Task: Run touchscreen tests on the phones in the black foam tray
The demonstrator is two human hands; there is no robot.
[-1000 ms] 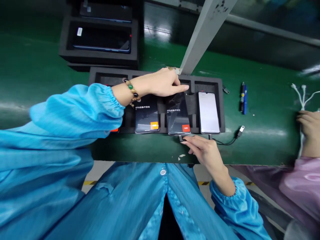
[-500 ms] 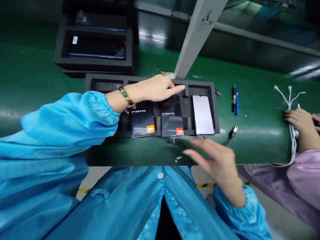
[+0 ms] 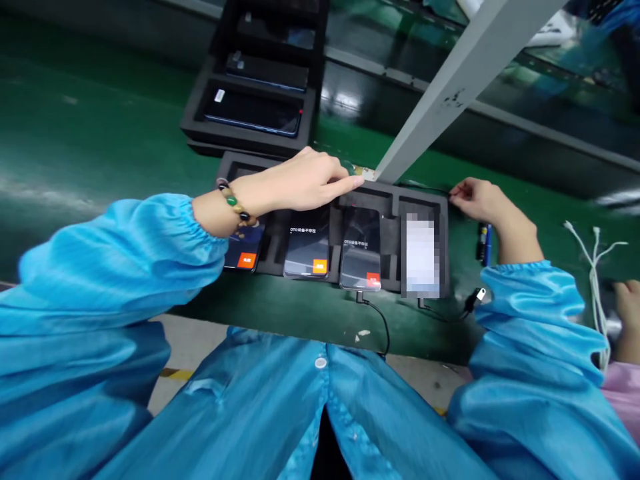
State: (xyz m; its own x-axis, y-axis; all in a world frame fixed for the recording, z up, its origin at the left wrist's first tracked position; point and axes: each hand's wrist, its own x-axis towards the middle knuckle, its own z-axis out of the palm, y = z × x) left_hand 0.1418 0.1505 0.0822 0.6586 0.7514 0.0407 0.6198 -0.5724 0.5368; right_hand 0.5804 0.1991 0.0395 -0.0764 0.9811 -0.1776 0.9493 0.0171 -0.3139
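A black foam tray [image 3: 390, 200] lies on the green belt and carries several phones side by side. My left hand [image 3: 300, 181] rests palm down on the tray's far rim, its fingertips pointing right above a dark phone [image 3: 361, 248] that has a black cable [image 3: 376, 313] plugged into its near end. To the right of that phone lies a phone with a bright screen [image 3: 423, 255]. My right hand [image 3: 479, 199] is at the tray's far right corner, fingertips pinched on a small dark thing there that I cannot make out. Another dark phone [image 3: 307, 249] sits left of the cabled one.
A second black tray [image 3: 200, 127] with phones stands farther back on the belt. A grey post [image 3: 450, 80] slants up behind the near tray. Pens [image 3: 484, 240] lie right of the tray. A loose connector [image 3: 475, 299] and white cables [image 3: 595, 267] lie nearby; another person's hand [image 3: 627, 300] is at right.
My right hand left the cable at the tray's near edge and swung around to its far right corner. My left hand stayed on the far rim. The view shifted left.
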